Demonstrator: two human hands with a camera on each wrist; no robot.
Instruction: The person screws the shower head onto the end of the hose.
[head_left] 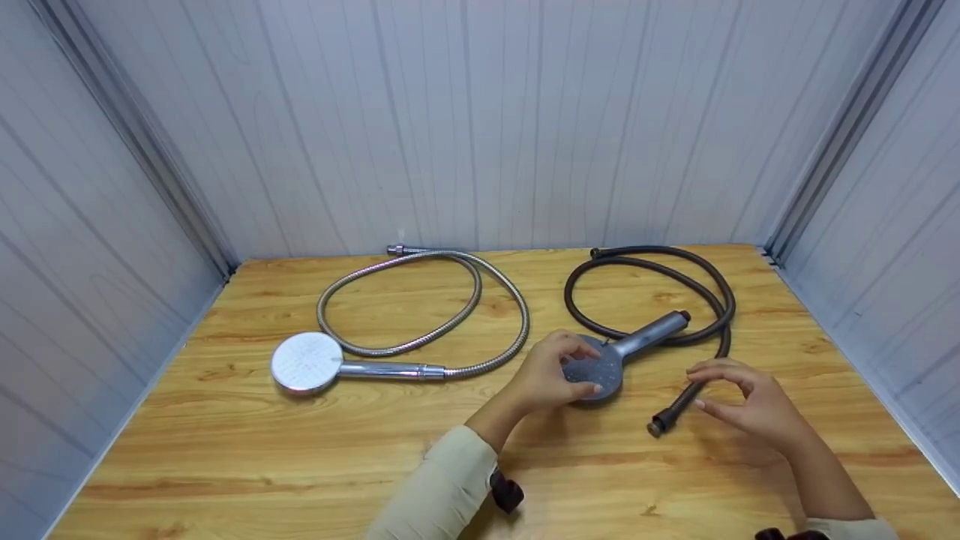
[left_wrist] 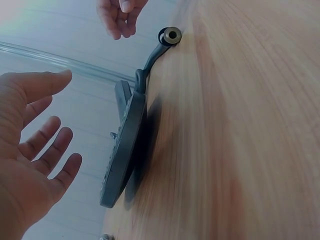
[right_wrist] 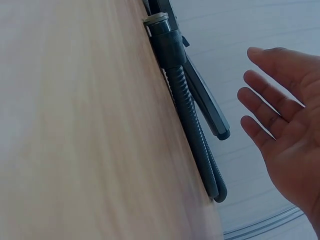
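Observation:
A dark grey shower head [head_left: 611, 371] lies on the table, its handle pointing to the back right. My left hand [head_left: 551, 371] is above its round face with fingers spread and loosely bent; the left wrist view shows a gap between the hand [left_wrist: 35, 130] and the shower head [left_wrist: 125, 145]. My right hand [head_left: 754, 401] hovers by the end of a dark shower hose [head_left: 679, 405], thumb and fingers apart. In the right wrist view that hand [right_wrist: 290, 110] is apart from the hose [right_wrist: 185, 105]. The hose end and the shower head's handle are not joined.
On the left lies a chrome shower head [head_left: 306, 362] joined to a coiled silver hose [head_left: 517, 330]. The dark hose loops toward the back of the wooden table [head_left: 262, 457]. Pale panelled walls [head_left: 465, 127] stand behind and at both sides.

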